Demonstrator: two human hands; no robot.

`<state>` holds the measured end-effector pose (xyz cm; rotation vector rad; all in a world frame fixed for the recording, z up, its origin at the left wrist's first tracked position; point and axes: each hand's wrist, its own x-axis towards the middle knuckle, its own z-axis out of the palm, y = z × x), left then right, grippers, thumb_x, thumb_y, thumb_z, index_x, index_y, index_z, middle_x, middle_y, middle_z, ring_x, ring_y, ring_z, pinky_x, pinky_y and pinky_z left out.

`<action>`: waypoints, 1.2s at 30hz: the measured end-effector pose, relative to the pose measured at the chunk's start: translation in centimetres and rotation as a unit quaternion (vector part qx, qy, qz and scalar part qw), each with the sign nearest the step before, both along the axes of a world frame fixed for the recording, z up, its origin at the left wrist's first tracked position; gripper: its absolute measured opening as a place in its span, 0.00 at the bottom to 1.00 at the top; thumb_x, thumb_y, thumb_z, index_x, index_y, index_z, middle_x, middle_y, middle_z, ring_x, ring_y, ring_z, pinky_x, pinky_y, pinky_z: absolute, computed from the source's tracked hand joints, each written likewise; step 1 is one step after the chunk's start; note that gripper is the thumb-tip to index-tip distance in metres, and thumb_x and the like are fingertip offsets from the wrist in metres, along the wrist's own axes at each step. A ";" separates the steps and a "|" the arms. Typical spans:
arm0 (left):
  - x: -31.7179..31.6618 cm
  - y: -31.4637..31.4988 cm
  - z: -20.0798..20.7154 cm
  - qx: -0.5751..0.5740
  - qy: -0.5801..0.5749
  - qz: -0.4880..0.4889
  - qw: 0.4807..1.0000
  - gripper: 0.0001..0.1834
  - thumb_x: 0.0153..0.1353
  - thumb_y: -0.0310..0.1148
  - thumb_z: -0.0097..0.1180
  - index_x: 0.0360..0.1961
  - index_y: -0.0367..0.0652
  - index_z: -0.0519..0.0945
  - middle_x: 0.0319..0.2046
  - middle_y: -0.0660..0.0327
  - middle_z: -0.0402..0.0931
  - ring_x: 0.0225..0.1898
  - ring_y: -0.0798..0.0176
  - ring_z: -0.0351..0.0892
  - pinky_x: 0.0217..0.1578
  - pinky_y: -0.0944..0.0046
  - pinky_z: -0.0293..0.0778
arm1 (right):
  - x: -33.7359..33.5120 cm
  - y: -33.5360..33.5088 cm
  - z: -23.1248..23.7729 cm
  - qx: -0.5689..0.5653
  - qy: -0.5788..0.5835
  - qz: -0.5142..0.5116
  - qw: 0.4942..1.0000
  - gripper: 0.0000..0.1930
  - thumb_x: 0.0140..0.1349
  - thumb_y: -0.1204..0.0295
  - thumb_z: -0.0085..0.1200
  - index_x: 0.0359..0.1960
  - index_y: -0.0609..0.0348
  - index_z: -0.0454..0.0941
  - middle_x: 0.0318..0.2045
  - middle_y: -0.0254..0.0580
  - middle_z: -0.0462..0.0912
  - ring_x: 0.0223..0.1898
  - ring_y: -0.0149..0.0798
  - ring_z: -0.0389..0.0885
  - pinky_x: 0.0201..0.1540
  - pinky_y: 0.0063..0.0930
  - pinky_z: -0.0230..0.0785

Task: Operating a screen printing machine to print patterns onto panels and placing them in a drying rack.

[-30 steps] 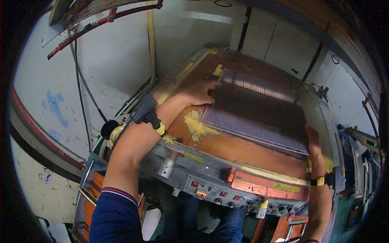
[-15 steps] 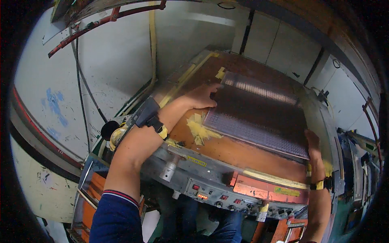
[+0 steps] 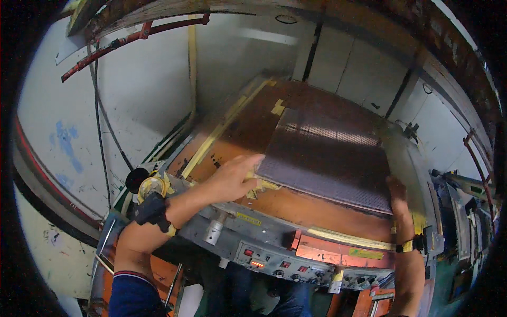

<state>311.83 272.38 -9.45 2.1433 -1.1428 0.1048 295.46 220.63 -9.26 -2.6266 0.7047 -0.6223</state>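
A flat dark panel [image 3: 330, 166], patterned with rows of small shiny marks, lies on the brown table top [image 3: 317, 211] of a machine. Beside the panel's near left corner is my left hand [image 3: 232, 177], fingers stretched toward the corner, thumb apart, over yellow tape [image 3: 264, 186]. It holds nothing that I can see. Along the panel's right edge, close to the near right corner, rests my right hand [image 3: 397, 194], its fingers extended and touching the edge. Part of that hand's underside is hidden.
A grey control panel [image 3: 285, 267] with knobs and red switches runs along the machine's front, below an orange-red bar [image 3: 327, 251]. Yellow tape strips [image 3: 222, 129] line the table's left side. A red-brown frame bar [image 3: 132, 39] hangs overhead. Flat frames [image 3: 457, 211] stand at right.
My left hand has slid from the middle of the panel's left edge back toward its near left corner. My right hand stays at the right edge. The whole view has shifted slightly.
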 end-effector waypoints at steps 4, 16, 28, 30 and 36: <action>-0.6 -0.3 0.4 -0.007 -0.037 0.007 0.999 0.32 0.60 0.42 0.52 0.61 0.37 0.61 0.56 0.45 0.66 0.58 0.44 0.65 0.59 0.52 0.59 | -0.5 -0.6 0.2 -0.076 -0.017 0.078 0.994 0.27 0.63 0.51 0.46 0.51 0.63 0.73 0.50 0.58 0.75 0.51 0.55 0.71 0.55 0.38 0.61; -1.0 -0.3 0.6 -0.019 -0.065 0.004 0.998 0.30 0.60 0.41 0.52 0.57 0.31 0.63 0.52 0.40 0.68 0.54 0.40 0.67 0.56 0.51 0.63 | -1.7 8.0 4.2 0.181 -0.116 0.033 0.976 0.23 0.61 0.58 0.53 0.47 0.67 0.76 0.45 0.45 0.80 0.45 0.39 0.74 0.51 0.32 0.63; -1.1 -0.2 0.6 -0.004 -0.044 0.011 0.999 0.31 0.61 0.45 0.51 0.60 0.37 0.62 0.56 0.44 0.67 0.58 0.43 0.65 0.59 0.52 0.59 | -0.4 2.0 2.0 0.115 -0.016 0.065 0.991 0.32 0.58 0.49 0.52 0.54 0.66 0.71 0.53 0.51 0.74 0.54 0.48 0.70 0.58 0.37 0.58; -1.0 0.0 0.5 -0.004 -0.044 0.009 0.999 0.31 0.61 0.45 0.51 0.60 0.37 0.63 0.56 0.44 0.67 0.58 0.43 0.65 0.59 0.52 0.59 | -0.5 2.8 2.3 0.114 -0.003 0.044 0.993 0.31 0.59 0.49 0.52 0.53 0.65 0.72 0.55 0.54 0.73 0.55 0.51 0.70 0.58 0.37 0.58; -1.4 -0.7 0.8 0.010 -0.103 0.012 0.995 0.29 0.61 0.44 0.51 0.56 0.32 0.67 0.53 0.43 0.69 0.56 0.43 0.67 0.58 0.52 0.62 | -4.0 3.6 3.8 -0.019 -0.019 0.056 0.998 0.28 0.60 0.53 0.52 0.55 0.63 0.70 0.56 0.55 0.71 0.56 0.53 0.69 0.58 0.37 0.59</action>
